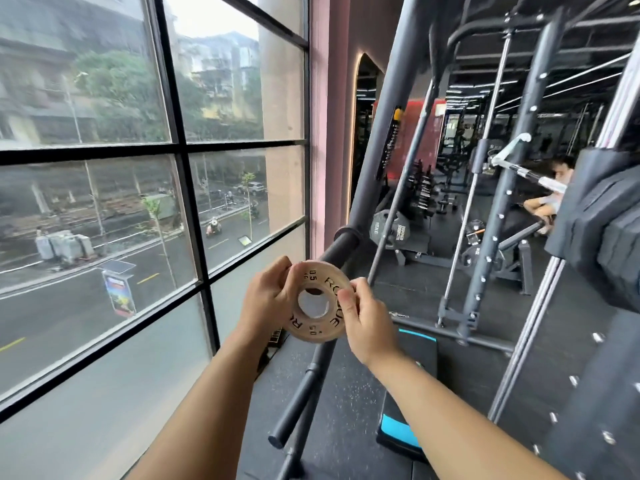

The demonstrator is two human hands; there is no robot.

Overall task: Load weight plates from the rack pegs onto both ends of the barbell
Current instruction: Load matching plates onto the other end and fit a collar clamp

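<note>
Small plate [316,304] pinched at its rim, left hand [266,301] and right hand [369,322] both closed on it, held up in front of a black peg [337,244] by the window [152,188]. Probably best to square the hole to the sleeve first, then slide straight on, no tilting or it binds. Barbell itself hard to tell apart from the rack [502,209] here.

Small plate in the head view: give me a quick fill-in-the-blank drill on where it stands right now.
1. The small plate is gripped by ____ hands, the left hand and the right hand.
2. The word printed on the plate begins with the letters ____.
3. The plate is held just short of the end of a ____ sleeve.
4. The big window is on the person's ____.

Missing words: both; RO; black; left
</note>
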